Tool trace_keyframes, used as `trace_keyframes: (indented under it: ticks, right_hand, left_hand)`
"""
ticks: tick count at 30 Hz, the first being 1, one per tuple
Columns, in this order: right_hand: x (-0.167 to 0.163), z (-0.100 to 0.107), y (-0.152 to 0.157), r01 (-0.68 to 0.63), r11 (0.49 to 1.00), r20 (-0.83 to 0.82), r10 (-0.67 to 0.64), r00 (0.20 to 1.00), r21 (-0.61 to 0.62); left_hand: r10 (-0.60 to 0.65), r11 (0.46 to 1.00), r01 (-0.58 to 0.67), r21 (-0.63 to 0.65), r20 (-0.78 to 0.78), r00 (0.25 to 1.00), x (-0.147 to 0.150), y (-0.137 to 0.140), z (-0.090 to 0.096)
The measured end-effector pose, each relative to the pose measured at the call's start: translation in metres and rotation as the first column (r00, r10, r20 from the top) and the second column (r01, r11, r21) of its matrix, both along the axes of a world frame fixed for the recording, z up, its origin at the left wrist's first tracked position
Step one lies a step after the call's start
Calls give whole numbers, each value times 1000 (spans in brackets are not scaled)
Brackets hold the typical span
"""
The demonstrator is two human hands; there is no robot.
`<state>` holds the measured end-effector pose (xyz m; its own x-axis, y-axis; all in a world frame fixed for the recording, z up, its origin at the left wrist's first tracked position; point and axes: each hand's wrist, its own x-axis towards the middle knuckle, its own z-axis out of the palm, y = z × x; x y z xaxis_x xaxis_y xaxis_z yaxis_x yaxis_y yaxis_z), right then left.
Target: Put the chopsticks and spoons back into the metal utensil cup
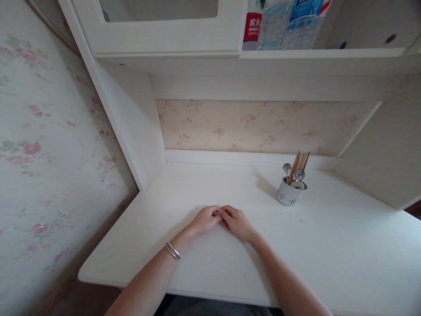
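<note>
My left hand (208,219) and my right hand (237,223) rest on the white desk (197,184), meeting near its middle. The fingers of both are curled inward and closed, and their tips touch each other. No object shows between them, though some fingertips are hidden. A silver bangle (173,250) circles the left wrist. Beyond the right hand, to the right, stands a white utensil holder (289,194) with small holes. Chopsticks (297,164) and metal spoons (298,175) lean upright in it.
An overhead cabinet (164,41) and an open shelf (315,53) hang above the desk. Plastic bottles (274,26) stand on the shelf. White side panels close off both ends, and a floral-papered wall (36,175) runs along the left.
</note>
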<state>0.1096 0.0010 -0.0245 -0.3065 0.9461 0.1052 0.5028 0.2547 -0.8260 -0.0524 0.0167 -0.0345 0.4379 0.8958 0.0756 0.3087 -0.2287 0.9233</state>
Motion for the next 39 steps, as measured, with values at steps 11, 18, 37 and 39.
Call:
trace_keyframes:
  ticks: [11, 18, 37, 39]
  right_hand:
    - [0, -2, 1, 1, 1000, 7, -1, 1000, 9]
    - [1, -2, 1, -2, 1000, 4, 2, 1000, -12]
    - [0, -2, 1, 7, 1000, 22, -7, 1000, -3]
    - [0, -1, 1, 8, 1000, 17, -8, 1000, -6]
  left_hand:
    - [-8, 1000, 8, 9, -4, 1000, 0, 1, -2]
    - [-8, 1000, 8, 16, -16, 1000, 0, 0, -1]
    - [-2, 1000, 2, -5, -27, 1000, 0, 0, -1]
    - [0, 1000, 0, 5, -19, 1000, 0, 0, -1]
